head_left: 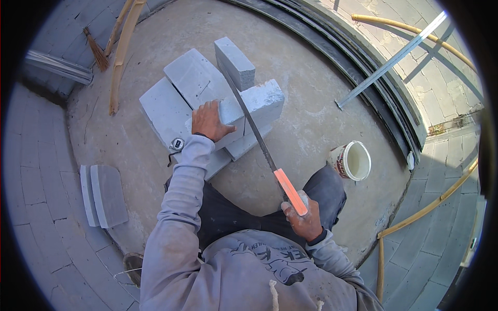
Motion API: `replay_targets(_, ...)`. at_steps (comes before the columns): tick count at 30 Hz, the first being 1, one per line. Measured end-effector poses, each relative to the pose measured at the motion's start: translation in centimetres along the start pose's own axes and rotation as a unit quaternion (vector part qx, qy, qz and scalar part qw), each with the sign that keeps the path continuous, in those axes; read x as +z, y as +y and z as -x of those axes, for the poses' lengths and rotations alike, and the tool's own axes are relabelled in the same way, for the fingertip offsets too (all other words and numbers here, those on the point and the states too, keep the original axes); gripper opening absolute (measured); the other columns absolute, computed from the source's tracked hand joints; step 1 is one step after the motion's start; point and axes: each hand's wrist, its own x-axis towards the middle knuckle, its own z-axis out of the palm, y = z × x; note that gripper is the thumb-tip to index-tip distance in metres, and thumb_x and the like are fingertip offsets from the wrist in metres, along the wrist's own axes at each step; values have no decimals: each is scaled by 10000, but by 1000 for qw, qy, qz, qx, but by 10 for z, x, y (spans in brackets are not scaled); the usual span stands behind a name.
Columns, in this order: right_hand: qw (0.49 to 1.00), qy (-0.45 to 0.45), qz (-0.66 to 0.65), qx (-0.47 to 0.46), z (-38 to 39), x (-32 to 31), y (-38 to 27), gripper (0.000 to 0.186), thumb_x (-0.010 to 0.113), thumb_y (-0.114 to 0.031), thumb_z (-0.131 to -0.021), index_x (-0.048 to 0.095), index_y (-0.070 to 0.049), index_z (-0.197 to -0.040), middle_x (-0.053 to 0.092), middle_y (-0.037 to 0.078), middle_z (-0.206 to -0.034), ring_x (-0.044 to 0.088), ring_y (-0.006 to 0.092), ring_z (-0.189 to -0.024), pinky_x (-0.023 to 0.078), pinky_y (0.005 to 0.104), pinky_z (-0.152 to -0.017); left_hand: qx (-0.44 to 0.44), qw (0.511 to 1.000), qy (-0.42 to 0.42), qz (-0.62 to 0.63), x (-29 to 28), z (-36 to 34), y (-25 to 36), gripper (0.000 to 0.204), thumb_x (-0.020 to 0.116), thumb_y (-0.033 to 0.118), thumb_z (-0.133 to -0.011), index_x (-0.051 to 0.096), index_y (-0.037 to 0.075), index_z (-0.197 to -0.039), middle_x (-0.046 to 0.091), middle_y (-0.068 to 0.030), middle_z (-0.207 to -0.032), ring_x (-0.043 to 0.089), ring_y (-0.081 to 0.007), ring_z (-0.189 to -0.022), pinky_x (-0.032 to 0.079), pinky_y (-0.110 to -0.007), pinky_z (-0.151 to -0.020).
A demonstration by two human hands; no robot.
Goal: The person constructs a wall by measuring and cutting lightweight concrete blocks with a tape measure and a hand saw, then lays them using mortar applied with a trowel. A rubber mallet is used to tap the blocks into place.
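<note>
My left hand (211,120) grips a pale grey block (263,98) with a rough top edge, among several similar blocks (192,78) stacked on the floor. My right hand (303,215) is closed on the orange handle of a handsaw (289,186). The long toothed blade runs diagonally up from it across the top of the gripped block. A small tape measure (177,144) sits on a block just left of my left wrist. Another upright block (233,59) stands behind the one in my grip.
A white bucket (350,160) stands right of my knee. Two thin slabs (108,197) are at the left. Bamboo poles (120,78), a straw brush (97,54) and a metal bar (391,59) are near the block walls. Dark curved strips (371,83) run along the right edge.
</note>
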Motion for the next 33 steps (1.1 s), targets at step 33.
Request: replay_targets(33,988,-46,-49,141,-101,16,-33,208,639,-162,-850,518,6,-828,504,117,-645,458,219,-580,420,347,-570,-39,999,10,8,8,6,1,802,838,417,-598,512,63,-1240,568,-120,-1126,506,-280,-1107,361,-425,-934)
